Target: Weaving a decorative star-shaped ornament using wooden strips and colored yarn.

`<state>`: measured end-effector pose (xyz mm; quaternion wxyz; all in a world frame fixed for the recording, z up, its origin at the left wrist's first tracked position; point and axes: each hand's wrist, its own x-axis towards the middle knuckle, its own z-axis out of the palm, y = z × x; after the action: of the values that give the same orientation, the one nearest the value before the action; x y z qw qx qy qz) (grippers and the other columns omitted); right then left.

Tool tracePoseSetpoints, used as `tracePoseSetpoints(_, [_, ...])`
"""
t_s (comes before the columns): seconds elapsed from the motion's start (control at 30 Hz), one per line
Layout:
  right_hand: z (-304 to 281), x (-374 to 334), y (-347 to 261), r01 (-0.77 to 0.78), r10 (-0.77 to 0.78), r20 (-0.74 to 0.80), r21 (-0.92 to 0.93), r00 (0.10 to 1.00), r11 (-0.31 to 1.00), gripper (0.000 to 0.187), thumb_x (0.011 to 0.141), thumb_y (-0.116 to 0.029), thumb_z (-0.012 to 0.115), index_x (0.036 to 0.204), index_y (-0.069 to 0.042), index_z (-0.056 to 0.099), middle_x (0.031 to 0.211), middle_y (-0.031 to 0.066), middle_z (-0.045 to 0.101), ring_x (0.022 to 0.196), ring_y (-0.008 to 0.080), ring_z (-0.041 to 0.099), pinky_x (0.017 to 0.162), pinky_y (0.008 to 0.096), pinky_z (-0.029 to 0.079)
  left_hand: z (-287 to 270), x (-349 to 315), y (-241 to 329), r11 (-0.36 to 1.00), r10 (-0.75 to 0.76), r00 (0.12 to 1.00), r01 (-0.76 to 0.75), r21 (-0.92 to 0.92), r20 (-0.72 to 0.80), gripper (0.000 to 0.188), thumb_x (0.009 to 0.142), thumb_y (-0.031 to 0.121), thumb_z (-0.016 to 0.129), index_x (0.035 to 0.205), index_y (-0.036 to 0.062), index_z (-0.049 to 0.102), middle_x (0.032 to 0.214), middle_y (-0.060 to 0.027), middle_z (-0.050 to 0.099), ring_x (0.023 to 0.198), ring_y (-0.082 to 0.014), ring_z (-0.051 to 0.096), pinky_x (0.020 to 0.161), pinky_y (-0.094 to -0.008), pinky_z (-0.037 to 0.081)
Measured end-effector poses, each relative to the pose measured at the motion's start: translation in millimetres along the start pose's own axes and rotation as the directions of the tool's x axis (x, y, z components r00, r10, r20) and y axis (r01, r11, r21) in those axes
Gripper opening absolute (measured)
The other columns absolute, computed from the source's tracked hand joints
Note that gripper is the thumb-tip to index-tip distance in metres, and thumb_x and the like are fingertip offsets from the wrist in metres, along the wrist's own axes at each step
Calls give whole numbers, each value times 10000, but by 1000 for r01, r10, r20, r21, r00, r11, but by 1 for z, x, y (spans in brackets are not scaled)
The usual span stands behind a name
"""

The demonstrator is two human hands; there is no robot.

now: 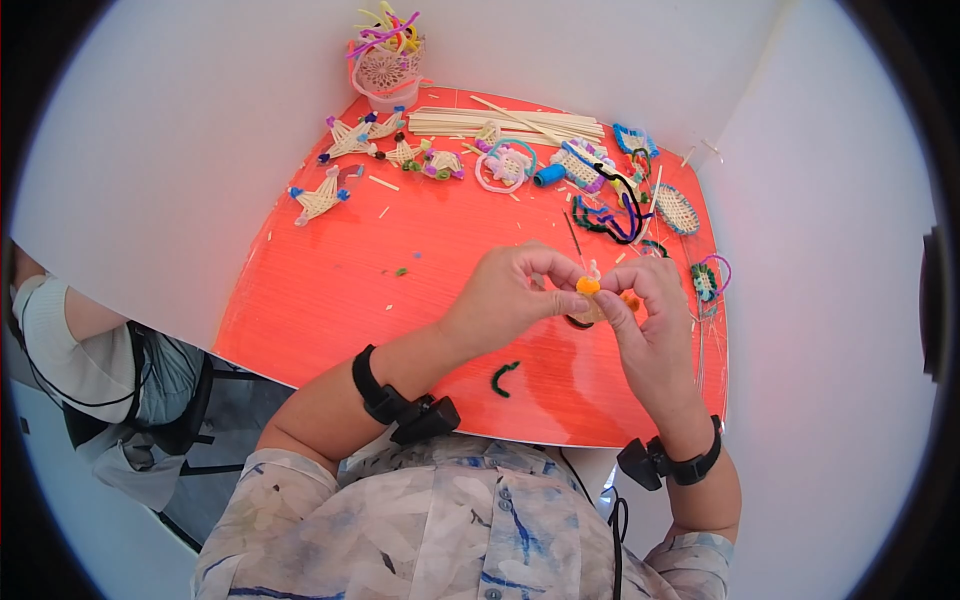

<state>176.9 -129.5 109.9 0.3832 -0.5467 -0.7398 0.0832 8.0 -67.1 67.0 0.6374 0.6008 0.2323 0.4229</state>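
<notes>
Above the right half of the red table (pixel 330 300), both my hands meet around a small pale woven piece with orange pipe-cleaner tufts (pixel 588 286). My left hand (pixel 505 300) pinches it from the left between thumb and fingertips. From the other side, my right hand (pixel 650 305) grips it in the same way. A white fuzzy bit sticks up above the orange tuft, and a dark edge shows underneath. My fingers hide most of the piece. A short dark green pipe cleaner (pixel 502 380) lies curled near the front edge.
A pink basket (pixel 388 92) of colourful pipe cleaners stands at the back left. Thin wooden strips (pixel 500 122) lie along the back. Woven stars (pixel 320 197) sit at left, with a blue spool (pixel 548 176) and an oval woven piece (pixel 677 210) farther right. Another person (pixel 90 340) sits beyond the left partition.
</notes>
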Motion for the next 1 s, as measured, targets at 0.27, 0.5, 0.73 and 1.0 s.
tracePoseSetpoints(0.27, [6, -1, -3, 34, -36, -22, -86, 999, 996, 99, 801, -104, 658, 863, -91, 583, 864, 19, 541, 840, 198, 474, 788, 349, 312, -7, 2, -9, 939, 189, 980, -164, 303, -56, 129, 747, 117, 748, 847, 56, 694, 844, -4, 612, 762, -88, 522, 706, -241, 420])
tracePoseSetpoints(0.5, [-2, 4, 13, 9, -1, -148, 57, 989, 998, 266, 851, -177, 622, 1063, -43, 536, 1022, 68, 539, 977, 211, 487, 871, 349, 358, -9, 5, -4, 966, -147, 989, 148, -214, 22, 193, 841, 159, 682, 990, 40, 646, 918, -1, 620, 898, -93, 559, 817, -258, 439])
tracePoseSetpoints(0.73, [9, 3, 28, -91, 146, -77, 479, 986, 873, 412, 895, -291, 579, 1193, -19, 494, 1180, 68, 502, 1137, 194, 430, 930, 315, 350, -16, 16, -26, 750, -63, 998, 54, -659, 10, 210, 919, 159, 581, 1102, 56, 573, 1044, -26, 611, 991, -129, 578, 883, -304, 450])
tracePoseSetpoints(1.0, [21, 5, 62, -94, 61, 92, 430, 994, 898, 207, 906, -176, 587, 1036, -14, 598, 1058, 53, 576, 1017, 138, 517, 846, 269, 416, -20, 23, -42, 672, -112, 990, 138, -727, 84, 270, 953, 281, 527, 1125, 76, 560, 1052, -28, 610, 926, -110, 569, 803, -266, 436])
